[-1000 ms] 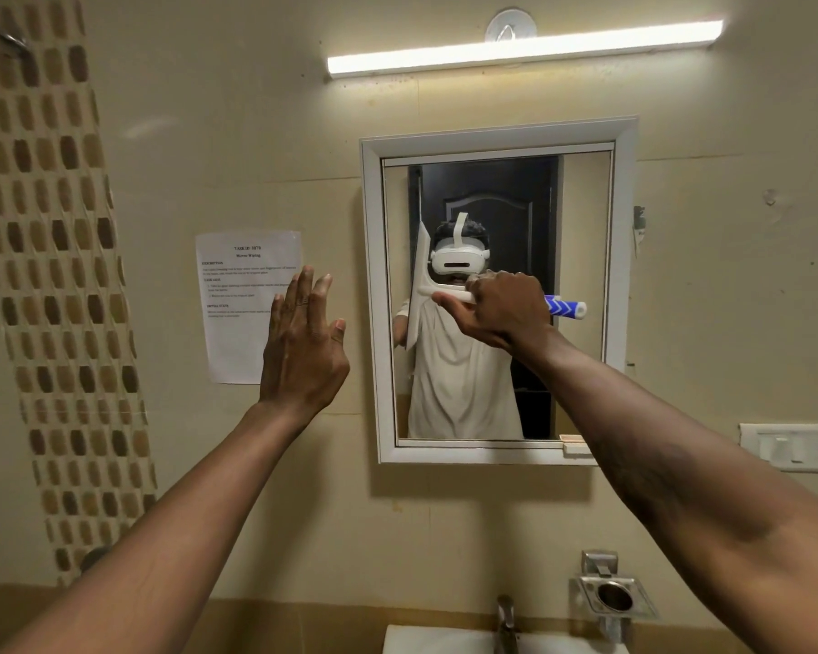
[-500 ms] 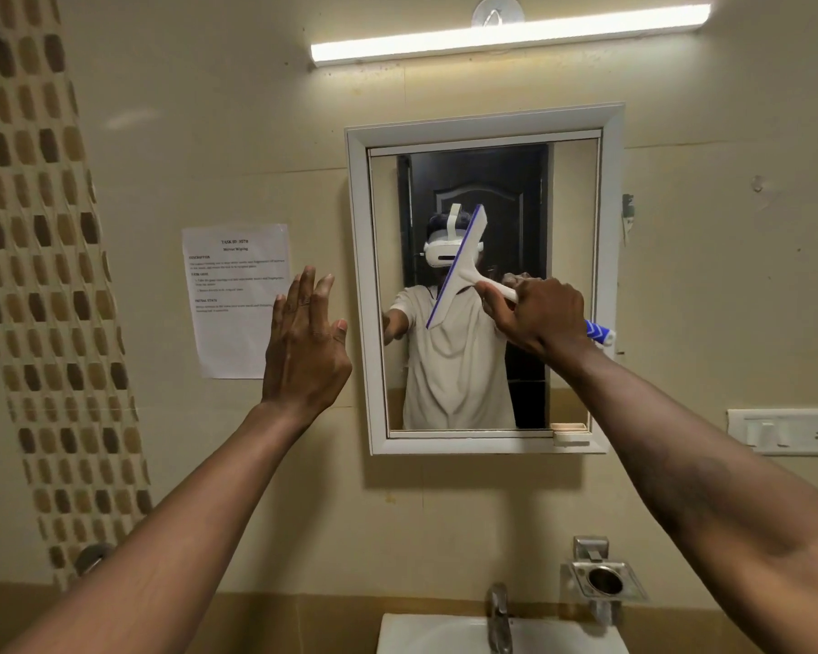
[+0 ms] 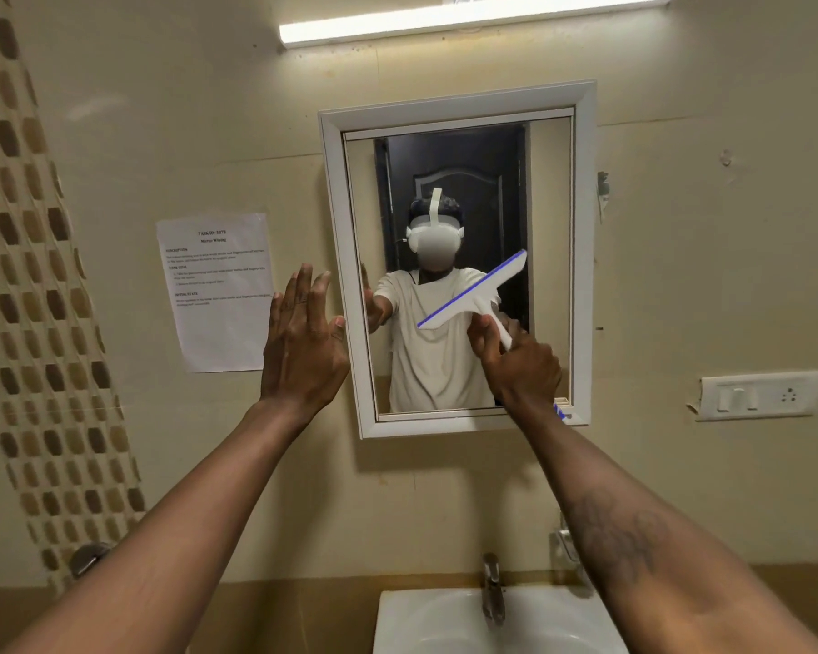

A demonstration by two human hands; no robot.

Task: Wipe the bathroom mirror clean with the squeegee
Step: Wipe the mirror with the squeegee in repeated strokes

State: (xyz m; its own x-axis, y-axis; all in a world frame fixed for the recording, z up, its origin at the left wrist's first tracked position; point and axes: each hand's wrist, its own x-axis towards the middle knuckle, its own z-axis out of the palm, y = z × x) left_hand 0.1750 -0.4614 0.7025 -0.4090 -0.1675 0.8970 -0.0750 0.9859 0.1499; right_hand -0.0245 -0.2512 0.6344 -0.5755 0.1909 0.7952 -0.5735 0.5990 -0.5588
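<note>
The white-framed mirror (image 3: 582, 257) hangs on the beige wall above the sink. My right hand (image 3: 520, 365) grips the handle of a white squeegee (image 3: 473, 295) with a blue rubber edge. Its blade lies slanted across the lower right of the glass, high end to the right. The blue end of the handle peeks out below my wrist by the frame's bottom right corner. My left hand (image 3: 301, 342) is open with fingers up, flat toward the wall just left of the mirror frame, holding nothing.
A printed paper sheet (image 3: 216, 290) is stuck to the wall left of the mirror. A white sink (image 3: 426, 620) with a metal tap (image 3: 492, 590) sits below. A switch plate (image 3: 759, 394) is on the right wall, a tube light (image 3: 468, 18) above.
My right hand has swung down from mid-mirror toward the lower right, turning the squeegee blade from nearly upright to a shallow slant. My view has tilted downward. The left hand has stayed put.
</note>
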